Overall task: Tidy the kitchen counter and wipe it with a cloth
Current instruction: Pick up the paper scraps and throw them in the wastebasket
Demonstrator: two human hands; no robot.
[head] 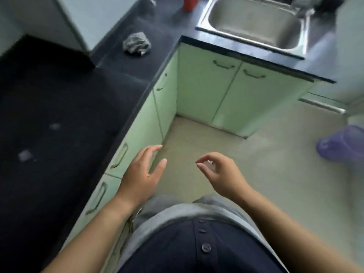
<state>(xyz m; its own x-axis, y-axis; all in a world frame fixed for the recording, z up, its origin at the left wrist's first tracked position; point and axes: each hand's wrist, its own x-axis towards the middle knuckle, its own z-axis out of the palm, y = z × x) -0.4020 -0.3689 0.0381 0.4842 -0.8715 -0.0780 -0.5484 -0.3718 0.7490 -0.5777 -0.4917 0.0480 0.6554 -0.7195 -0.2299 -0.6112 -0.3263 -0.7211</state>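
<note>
Standing by the counter: a person looks down at both hands, which hang over the floor.
Counter: dark and long, on the left side. It has two pale smudges near the front.
Cloth: grey and bunched up. It lies on the counter near the corner, well apart from both hands.
Red thing: it stands at the back of the counter, just left of the sink. It is too blurry to name.
Left hand: spread wide and holding nothing, just beside the green cupboard doors.
Right hand: fingers curled in with something small and pale at the tips. I cannot tell what it is.
Sink: shiny metal, far off at the top right.
Step now: I think the wiping has not begun, since the cloth lies alone.
Next move: reach far forward and pick up the cloth, then rub the smudges.
</note>
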